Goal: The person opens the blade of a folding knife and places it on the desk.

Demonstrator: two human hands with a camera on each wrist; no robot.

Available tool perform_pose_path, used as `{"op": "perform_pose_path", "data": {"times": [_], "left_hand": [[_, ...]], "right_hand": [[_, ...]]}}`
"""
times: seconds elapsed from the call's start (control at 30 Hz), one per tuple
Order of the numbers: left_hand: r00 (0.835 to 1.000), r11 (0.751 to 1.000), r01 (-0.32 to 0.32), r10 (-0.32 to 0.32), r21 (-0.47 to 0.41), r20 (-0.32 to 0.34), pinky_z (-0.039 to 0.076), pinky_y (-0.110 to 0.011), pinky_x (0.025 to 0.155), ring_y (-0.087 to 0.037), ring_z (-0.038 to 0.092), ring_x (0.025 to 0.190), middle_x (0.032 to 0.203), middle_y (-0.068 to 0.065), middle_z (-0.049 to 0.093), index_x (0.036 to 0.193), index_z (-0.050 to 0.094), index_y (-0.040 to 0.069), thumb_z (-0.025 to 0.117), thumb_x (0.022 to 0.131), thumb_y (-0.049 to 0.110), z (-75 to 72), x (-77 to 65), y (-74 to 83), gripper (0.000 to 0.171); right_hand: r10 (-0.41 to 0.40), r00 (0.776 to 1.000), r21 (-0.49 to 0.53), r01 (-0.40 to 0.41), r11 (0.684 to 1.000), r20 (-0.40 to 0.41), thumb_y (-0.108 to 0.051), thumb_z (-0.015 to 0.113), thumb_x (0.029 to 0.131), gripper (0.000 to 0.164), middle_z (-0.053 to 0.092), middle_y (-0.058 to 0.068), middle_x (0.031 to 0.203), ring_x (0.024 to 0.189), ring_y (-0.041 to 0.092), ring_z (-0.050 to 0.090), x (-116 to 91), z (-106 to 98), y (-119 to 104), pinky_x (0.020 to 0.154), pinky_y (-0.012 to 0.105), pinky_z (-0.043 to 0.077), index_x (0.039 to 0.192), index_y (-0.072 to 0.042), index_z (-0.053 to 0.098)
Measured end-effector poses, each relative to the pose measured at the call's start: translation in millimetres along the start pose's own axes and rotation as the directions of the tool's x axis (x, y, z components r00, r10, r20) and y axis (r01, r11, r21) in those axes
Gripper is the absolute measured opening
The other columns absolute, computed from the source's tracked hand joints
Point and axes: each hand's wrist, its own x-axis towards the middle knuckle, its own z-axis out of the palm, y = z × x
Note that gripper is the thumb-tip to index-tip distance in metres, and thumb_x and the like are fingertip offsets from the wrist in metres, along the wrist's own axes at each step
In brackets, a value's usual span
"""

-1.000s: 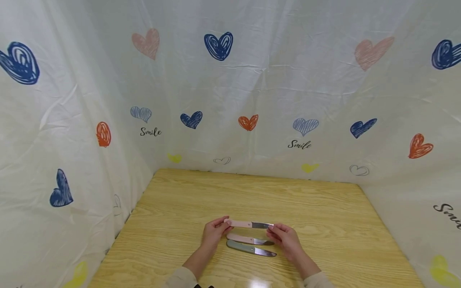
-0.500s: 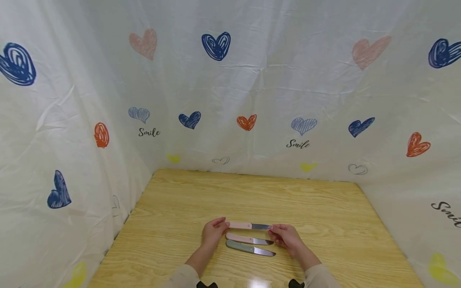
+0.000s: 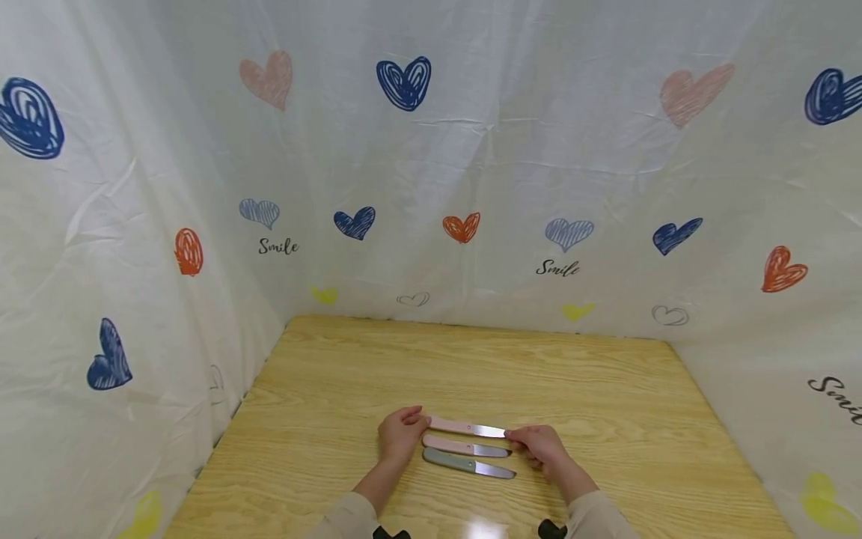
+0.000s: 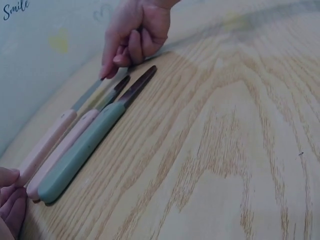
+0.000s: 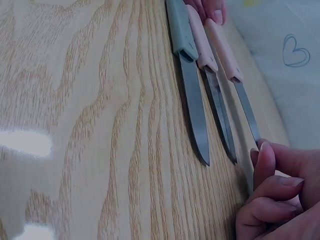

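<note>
Both hands hold a pink-handled knife (image 3: pixel 451 425), the farthest of three lying side by side with blades pointing right. My left hand (image 3: pixel 400 434) pinches the butt of its handle between thumb and fingers. At the other end, my right hand (image 3: pixel 541 444) pinches the blade tip between thumb and forefinger, the other fingers curled, as the right wrist view shows. Just nearer lies a second pink-handled knife (image 5: pixel 201 42), its blade dark towards the tip. Beside it, nearest the person, rests a green-handled knife (image 4: pixel 82 152). The held blade's tip is hidden by the right fingers.
The wood-grain table (image 3: pixel 323 374) extends beyond and around the knives. A white curtain (image 3: pixel 498 165) printed with hearts closes off the back and both sides. Small black objects (image 3: pixel 552 529) show by the sleeve cuffs at the front.
The held pink knife has come slightly nearer the other two and its blade end has swung towards the person, now parallel to them. Its blade has turned from dark to shiny.
</note>
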Motion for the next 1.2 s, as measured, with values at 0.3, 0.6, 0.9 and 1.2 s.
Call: {"op": "perform_pose_path", "data": {"times": [0.3, 0.6, 0.9, 1.2], "left_hand": [[0.998, 0.997, -0.05, 0.051, 0.062, -0.028, 0.055, -0.025, 0.064, -0.013, 0.067, 0.071, 0.078, -0.007, 0.074, 0.102, 0.074, 0.001, 0.082, 0.073, 0.009, -5.3, -3.4, 2.6, 0.031], [0.998, 0.996, -0.041, 0.044, 0.074, -0.038, 0.053, -0.025, 0.063, -0.01, 0.065, 0.069, 0.076, -0.005, 0.073, 0.101, 0.074, 0.001, 0.082, 0.072, 0.009, -5.3, -3.7, 2.4, 0.032], [1.0, 0.999, -0.018, 0.019, 0.051, -0.019, 0.054, -0.024, 0.064, -0.008, 0.064, 0.069, 0.077, -0.005, 0.073, 0.103, 0.073, 0.001, 0.082, 0.073, 0.01, -7.4, -3.8, 2.3, 0.033], [0.999, 0.997, -0.029, 0.03, 0.068, -0.012, 0.053, -0.025, 0.063, -0.008, 0.063, 0.068, 0.076, -0.004, 0.073, 0.106, 0.073, 0.001, 0.081, 0.074, 0.011, -9.4, -2.9, 5.6, 0.034]], "right_hand": [[0.003, 0.992, -0.112, -0.017, 0.994, -0.124, -0.02, 0.075, 0.081, 0.022, 0.056, -0.007, 0.052, 0.042, 0.005, 0.03, -0.8, 7.5, -1.3, 0.039, 0.016, 0.025, 0.068, -0.005, 0.067], [-0.001, 0.992, -0.137, -0.017, 0.99, -0.129, -0.021, 0.075, 0.082, 0.022, 0.057, -0.007, 0.052, 0.041, 0.004, 0.033, 1.1, 8.1, 0.7, 0.037, 0.015, 0.026, 0.07, -0.004, 0.07], [0.0, 0.993, -0.15, -0.018, 0.988, -0.121, -0.021, 0.075, 0.082, 0.022, 0.058, -0.006, 0.052, 0.041, 0.004, 0.034, 0.9, 8.2, 2.0, 0.037, 0.015, 0.026, 0.069, -0.005, 0.069], [-0.009, 0.992, -0.104, -0.004, 0.995, -0.124, -0.02, 0.074, 0.084, 0.022, 0.06, -0.005, 0.054, 0.043, 0.005, 0.04, -2.1, 9.0, -2.1, 0.04, 0.015, 0.03, 0.071, -0.003, 0.07]]}}
